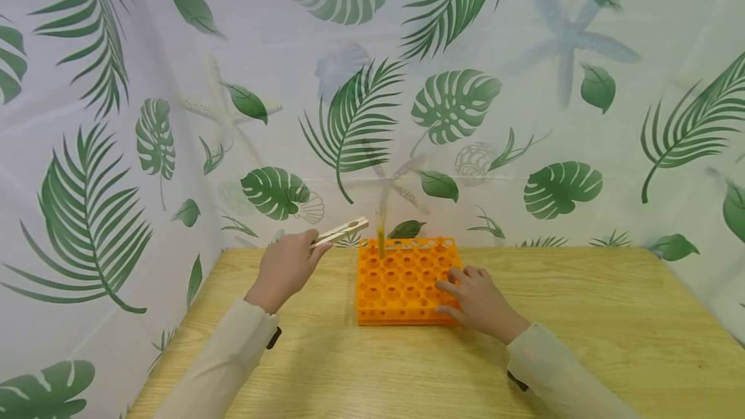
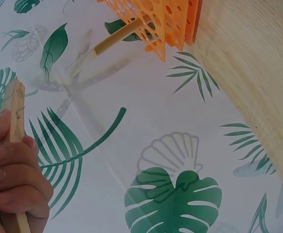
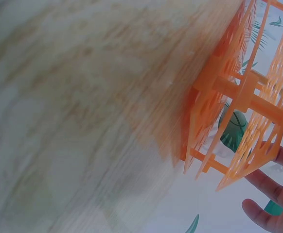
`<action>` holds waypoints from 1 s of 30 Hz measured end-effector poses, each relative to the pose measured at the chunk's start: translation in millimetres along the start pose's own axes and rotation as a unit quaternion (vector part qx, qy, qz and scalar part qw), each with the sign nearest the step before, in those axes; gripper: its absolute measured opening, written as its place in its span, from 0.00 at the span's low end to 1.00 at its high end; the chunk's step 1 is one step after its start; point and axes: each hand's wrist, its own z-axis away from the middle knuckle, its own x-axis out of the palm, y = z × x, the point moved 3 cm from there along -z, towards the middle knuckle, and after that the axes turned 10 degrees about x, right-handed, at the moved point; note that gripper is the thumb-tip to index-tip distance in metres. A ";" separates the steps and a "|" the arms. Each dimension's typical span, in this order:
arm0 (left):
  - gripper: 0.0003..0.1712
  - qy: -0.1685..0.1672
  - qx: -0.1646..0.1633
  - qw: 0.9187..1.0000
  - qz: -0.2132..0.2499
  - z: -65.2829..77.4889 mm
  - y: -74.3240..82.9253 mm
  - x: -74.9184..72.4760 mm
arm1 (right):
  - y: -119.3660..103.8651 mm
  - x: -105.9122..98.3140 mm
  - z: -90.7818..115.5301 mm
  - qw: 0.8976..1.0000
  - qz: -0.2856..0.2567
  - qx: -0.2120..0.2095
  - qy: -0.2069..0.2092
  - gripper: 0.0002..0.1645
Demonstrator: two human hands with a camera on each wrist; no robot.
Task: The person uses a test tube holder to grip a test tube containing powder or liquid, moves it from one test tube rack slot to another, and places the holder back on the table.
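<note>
My left hand (image 1: pixel 289 268) grips a wooden test tube holder (image 1: pixel 342 232), its clamp end pointing toward the rack. In the left wrist view, the fingers (image 2: pixel 20 179) wrap round the holder's (image 2: pixel 17 109) handle, and nothing shows in its clamp. An orange test tube rack (image 1: pixel 401 315) stands on the table. A glass test tube (image 1: pixel 381 244) with yellow liquid stands upright in a back-left hole of it, just right of the holder's tip. My right hand (image 1: pixel 480 301) rests with spread fingers on the rack's right edge; the right wrist view shows fingertips (image 3: pixel 260 182) at its top plate.
The wooden table (image 1: pixel 553 290) extends on both sides of the rack and in front of it. A white cloth with printed leaves (image 1: pixel 454 105) hangs behind the table and along its left side. The rack's other holes show no tubes.
</note>
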 end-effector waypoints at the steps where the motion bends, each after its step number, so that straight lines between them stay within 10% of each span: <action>1: 0.18 0.001 0.000 1.000 0.001 -1.4 -0.2 0.1 | 0.1 0.0 0.1 1.000 0.000 -0.001 0.002 0.24; 30: 0.19 0.005 -0.002 1.000 0.007 -34.4 6.3 5.9 | -2.4 -1.0 2.3 1.000 0.003 0.005 0.000 0.24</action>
